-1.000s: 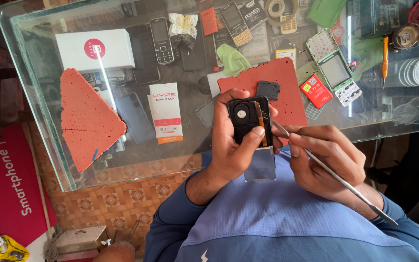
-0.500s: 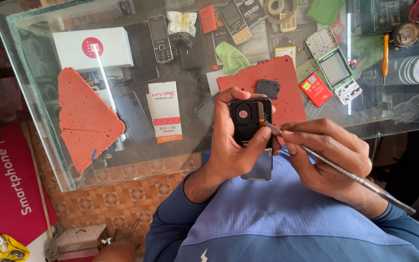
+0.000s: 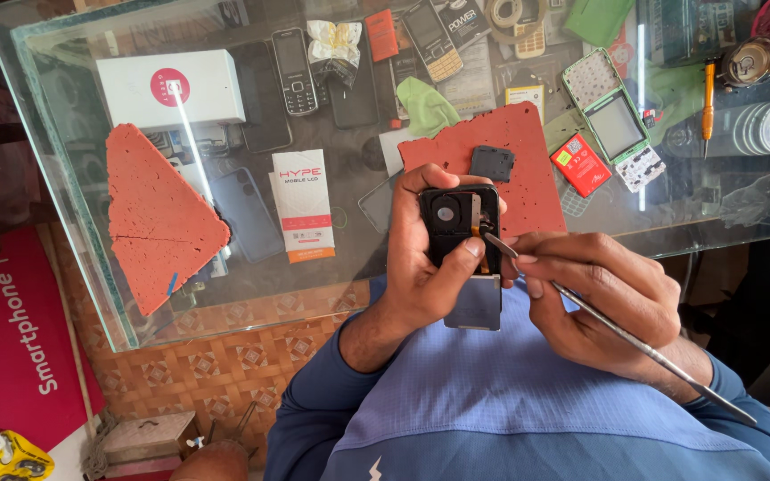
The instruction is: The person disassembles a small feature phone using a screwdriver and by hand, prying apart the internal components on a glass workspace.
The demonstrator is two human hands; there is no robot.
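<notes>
My left hand [image 3: 430, 267] grips an opened black phone [image 3: 459, 223] with its back cover off, thumb pressed on its inner face, a grey part [image 3: 476, 303] showing below the fingers. My right hand [image 3: 599, 298] holds a long thin metal pry tool [image 3: 634, 343]; its tip touches the phone's right inner edge by an orange strip. Both hands hover just in front of the glass table's near edge, over my blue shirt.
The glass table [image 3: 64, 232] carries a red work mat [image 3: 536, 169] with a small black part [image 3: 492, 163], a red triangular mat [image 3: 158, 214], a white box [image 3: 171, 89], a slim white-and-orange carton [image 3: 300, 203], several phones, a red battery [image 3: 579, 164] and a green-framed phone housing [image 3: 612, 120].
The phone and both hands stay at the table edge. The tool's tip has shifted slightly along the phone's right inner edge; the camera view moved a little.
</notes>
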